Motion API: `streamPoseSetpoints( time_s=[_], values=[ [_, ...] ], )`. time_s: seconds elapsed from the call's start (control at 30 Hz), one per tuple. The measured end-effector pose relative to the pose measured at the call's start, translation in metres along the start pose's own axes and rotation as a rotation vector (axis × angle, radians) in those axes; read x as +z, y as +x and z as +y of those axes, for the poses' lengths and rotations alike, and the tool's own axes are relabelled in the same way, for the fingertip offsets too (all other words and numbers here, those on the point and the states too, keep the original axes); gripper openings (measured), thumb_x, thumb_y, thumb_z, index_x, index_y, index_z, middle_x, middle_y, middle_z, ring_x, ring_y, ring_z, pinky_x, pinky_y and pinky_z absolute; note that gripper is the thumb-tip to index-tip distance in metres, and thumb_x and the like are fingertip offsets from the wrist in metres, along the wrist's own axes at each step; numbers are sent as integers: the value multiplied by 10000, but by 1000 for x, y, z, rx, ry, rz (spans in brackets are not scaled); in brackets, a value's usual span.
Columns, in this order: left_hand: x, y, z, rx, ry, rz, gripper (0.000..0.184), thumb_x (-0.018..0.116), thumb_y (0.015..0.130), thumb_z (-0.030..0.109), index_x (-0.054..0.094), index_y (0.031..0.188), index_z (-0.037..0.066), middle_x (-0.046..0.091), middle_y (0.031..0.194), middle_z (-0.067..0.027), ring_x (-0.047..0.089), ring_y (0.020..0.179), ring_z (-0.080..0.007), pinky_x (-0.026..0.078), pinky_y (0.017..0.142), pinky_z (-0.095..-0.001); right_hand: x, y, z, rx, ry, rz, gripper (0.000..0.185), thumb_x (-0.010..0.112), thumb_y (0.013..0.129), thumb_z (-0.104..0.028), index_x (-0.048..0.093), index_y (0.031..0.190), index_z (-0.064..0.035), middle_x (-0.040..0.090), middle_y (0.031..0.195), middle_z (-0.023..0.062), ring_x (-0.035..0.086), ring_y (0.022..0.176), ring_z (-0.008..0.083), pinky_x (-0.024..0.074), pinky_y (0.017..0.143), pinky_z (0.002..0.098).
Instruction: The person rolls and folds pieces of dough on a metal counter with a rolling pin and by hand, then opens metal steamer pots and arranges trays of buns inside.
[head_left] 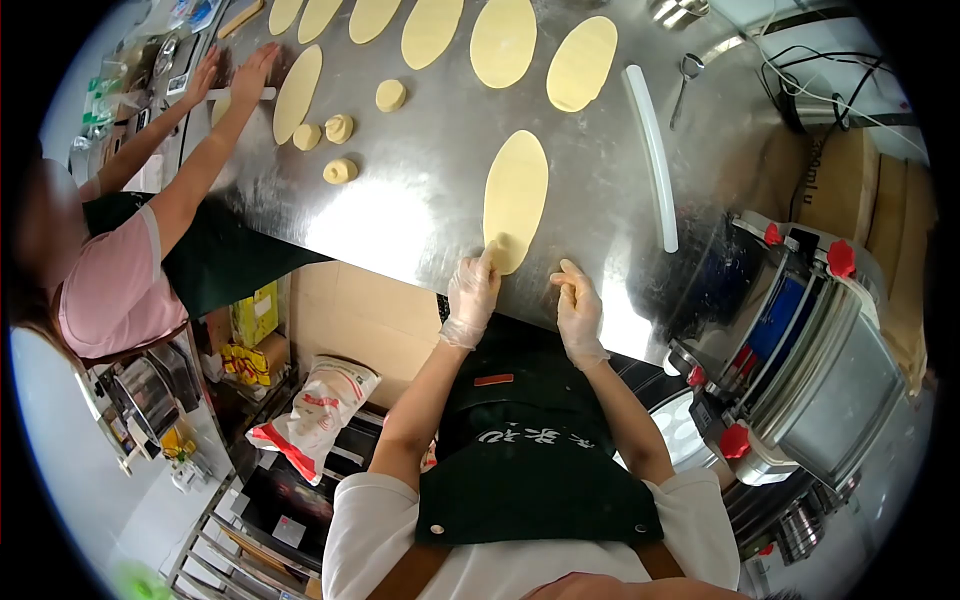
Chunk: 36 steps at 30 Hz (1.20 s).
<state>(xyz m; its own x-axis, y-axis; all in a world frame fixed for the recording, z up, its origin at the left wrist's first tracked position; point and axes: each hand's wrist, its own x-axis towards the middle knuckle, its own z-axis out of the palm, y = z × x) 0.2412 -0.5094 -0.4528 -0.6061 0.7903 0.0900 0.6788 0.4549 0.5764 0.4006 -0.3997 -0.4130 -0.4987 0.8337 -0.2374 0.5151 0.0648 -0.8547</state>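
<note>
A pale yellow oval dough sheet [517, 190] lies lengthwise on the steel table in front of me. At its near left end is my left hand [474, 297] in a clear glove, fingers drawn together, pinching the dough's edge. To the right, apart from the dough, my gloved right hand [579, 312] hovers by the table's near edge. Its fingers are loosely bent, with index finger and thumb slightly apart and nothing visible between them. Beyond, another oval dough sheet [582, 64] lies at the right end of a row of several. Small dough pieces [391, 95] sit left of centre.
A white rolling pin [652, 160] and a metal spoon [684, 88] lie at right on the steel table [420, 165]. At left, a co-worker's hands [255, 72] press a rolling pin. A machine with red knobs [800, 350] stands close at my right.
</note>
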Motion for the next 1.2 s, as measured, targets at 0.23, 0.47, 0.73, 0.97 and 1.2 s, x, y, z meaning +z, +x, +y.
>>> streamPoseSetpoints(
  time_s=[0.23,0.47,0.73,0.97,1.2],
  values=[
    [3,5,3,-55,68,-5,466,668,789,9,577,1241,73,589,786,-119,594,712,-316,526,624,-437,-1,-1,8,-41,-14,31,274,548,930,51,616,1190,-1,707,1050,114,679,985,245,532,892,319],
    [-36,-16,-4,-534,-292,251,505,674,871,-33,517,1344,47,587,821,-3,547,745,-101,499,715,-254,-7,-3,15,59,-4,4,264,539,953,15,607,1207,4,701,1097,124,662,1046,263,513,952,325],
    [-67,-104,-84,-1137,-328,482,563,729,799,-45,545,1321,60,637,845,-28,567,731,-113,516,725,-278,-4,16,13,39,94,23,268,524,974,23,588,1234,12,697,1105,111,660,1035,209,501,965,305],
    [-52,-160,-111,-1024,222,-4,876,715,799,17,301,1558,159,684,1129,-134,662,933,-252,525,848,-375,-7,70,-20,-16,83,-39,280,533,994,-31,577,1271,-19,676,1137,100,635,1044,185,472,959,288],
    [-75,-95,-49,-801,121,121,566,644,797,-20,582,1347,104,620,1264,-159,559,1181,-316,454,1013,-396,32,165,-61,-347,-228,77,356,652,873,-56,609,1226,-73,642,1072,145,601,1063,299,493,917,383]
  ],
)
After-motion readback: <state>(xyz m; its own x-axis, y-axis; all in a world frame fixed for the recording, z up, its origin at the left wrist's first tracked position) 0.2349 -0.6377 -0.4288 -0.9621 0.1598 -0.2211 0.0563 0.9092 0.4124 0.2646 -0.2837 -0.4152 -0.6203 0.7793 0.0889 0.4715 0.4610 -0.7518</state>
